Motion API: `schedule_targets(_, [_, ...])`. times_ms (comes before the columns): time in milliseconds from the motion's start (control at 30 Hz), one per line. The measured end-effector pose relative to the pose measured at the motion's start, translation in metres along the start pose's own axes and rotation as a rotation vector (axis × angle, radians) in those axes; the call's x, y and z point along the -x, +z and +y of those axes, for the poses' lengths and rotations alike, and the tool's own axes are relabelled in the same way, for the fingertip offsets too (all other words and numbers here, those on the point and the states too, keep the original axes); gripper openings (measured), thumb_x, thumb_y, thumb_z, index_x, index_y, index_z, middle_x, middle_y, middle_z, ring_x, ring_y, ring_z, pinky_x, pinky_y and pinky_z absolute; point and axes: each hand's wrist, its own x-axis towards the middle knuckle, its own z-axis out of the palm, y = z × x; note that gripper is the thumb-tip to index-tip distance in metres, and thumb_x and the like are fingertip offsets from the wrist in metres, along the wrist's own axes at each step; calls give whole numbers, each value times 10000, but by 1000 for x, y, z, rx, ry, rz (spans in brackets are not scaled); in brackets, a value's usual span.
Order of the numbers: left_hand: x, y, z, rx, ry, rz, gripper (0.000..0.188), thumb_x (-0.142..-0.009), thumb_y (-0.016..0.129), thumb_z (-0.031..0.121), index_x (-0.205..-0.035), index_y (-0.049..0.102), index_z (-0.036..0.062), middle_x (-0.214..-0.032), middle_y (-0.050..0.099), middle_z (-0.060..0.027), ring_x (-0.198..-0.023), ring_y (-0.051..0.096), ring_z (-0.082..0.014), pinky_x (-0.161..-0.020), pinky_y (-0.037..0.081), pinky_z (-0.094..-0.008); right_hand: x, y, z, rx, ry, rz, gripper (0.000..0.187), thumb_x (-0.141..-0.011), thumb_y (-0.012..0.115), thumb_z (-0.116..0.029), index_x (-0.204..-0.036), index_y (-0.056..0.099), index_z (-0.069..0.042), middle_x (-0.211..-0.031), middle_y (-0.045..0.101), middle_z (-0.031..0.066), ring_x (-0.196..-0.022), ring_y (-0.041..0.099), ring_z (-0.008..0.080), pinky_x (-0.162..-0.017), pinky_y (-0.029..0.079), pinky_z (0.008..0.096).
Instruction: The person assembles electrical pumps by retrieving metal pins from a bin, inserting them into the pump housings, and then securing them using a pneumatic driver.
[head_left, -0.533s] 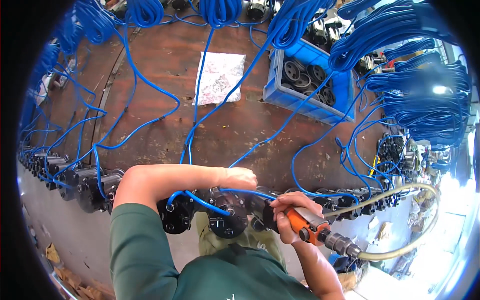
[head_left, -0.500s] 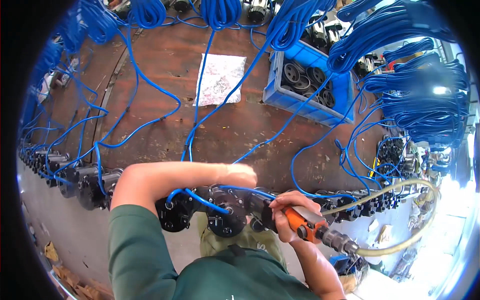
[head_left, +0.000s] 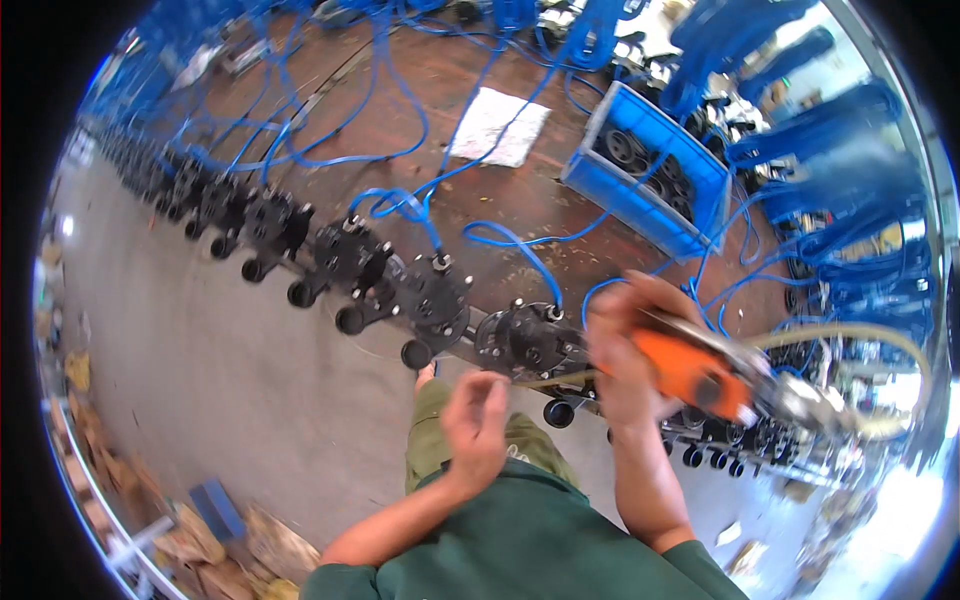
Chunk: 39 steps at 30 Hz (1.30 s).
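My right hand is wrapped round an orange air tool, raised over the right part of a row of black round motor-like units and blurred by motion. A pale hose runs near the tool at the right. My left hand hangs in front of the row, over my lap, apart from the units; its fingers are smeared. Nearest to both hands is a black unit with a blue cable plugged into its top. Left of it, another black unit also has a blue cable.
The row of black units lines the near edge of a worn brown table. On it lie a white bag and a blue crate holding dark wheels. Coiled blue cables hang along the far and right sides. Cardboard lies at lower left.
My left hand has come off the row, down toward my lap. My right hand has lifted the air tool up and to the right. The view has turned, tilting the row.
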Motion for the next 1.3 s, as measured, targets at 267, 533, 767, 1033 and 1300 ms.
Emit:
schedule_targets(267, [12,50,-176,1233,-993,172,157,-1034,459,145,-1055,547,17,-909,653,-142,-705,591,-226,-593,480,-316,62,-33,-6,117,-96,-13,434,-797,641,-55,-1197,514,58,-932,639,175,-576,569,145,-612,518,308])
schedule_targets(533, [20,54,-173,1265,-932,267,198,-1047,410,132,-989,538,-8,-820,652,-153,-656,542,-211,-595,433,-334,70,-44,22,186,-42,-34,453,-784,608,-89,-1207,555,65,-973,624,173,-578,535,121,-587,492,295])
schedule_targets(767, [15,51,-176,1293,-892,219,192,-1039,427,130,-990,552,-7,-840,673,-171,-661,569,-226,-593,437,-343,64,-43,31,158,-26,-5,443,-769,610,-61,-1189,546,64,-957,630,180,-572,542,135,-591,500,305])
schedule_targets(1033, [16,52,-174,1230,-917,257,180,-1035,386,119,-1030,544,33,-849,691,-182,-609,573,-213,-538,435,-325,60,-47,48,42,58,-82,291,-801,648,0,-1071,539,5,-851,577,132,-603,553,173,-595,508,335])
schedule_targets(1300, [45,19,-180,-409,-479,-135,329,-843,744,216,-1034,558,23,-856,739,-128,-677,704,-224,-596,523,-361,59,-41,52,70,141,-101,307,-762,531,87,-1060,553,15,-891,639,157,-642,582,167,-592,515,298])
